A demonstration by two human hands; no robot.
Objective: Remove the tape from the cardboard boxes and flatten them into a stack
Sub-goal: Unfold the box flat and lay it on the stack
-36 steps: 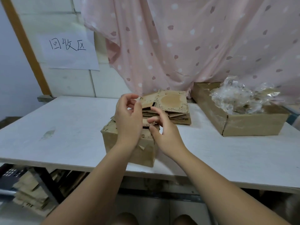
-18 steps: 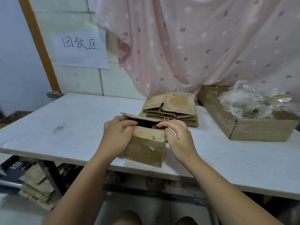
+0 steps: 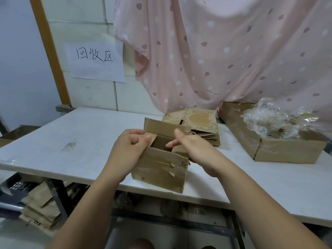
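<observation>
A small brown cardboard box [image 3: 159, 169] stands near the front edge of the white table [image 3: 71, 141], its top open and its far flap raised. My left hand [image 3: 131, 146] grips the left side flap at the box's upper left corner. My right hand [image 3: 190, 146] holds the right side of the box, fingers reaching into the opening and thumb up against the raised flap. Behind the box lies a stack of flattened cardboard pieces [image 3: 197, 124].
A larger open cardboard box [image 3: 280, 151] with crumpled clear tape [image 3: 276, 119] stands at the right. A pink dotted curtain [image 3: 224, 51] hangs behind. A paper sign [image 3: 95, 62] is on the wall. More cardboard [image 3: 39, 209] lies under the table at left.
The box's top flaps have been spread open: the far flap now stands up and the inside shows. My hands moved from the top to the two sides.
</observation>
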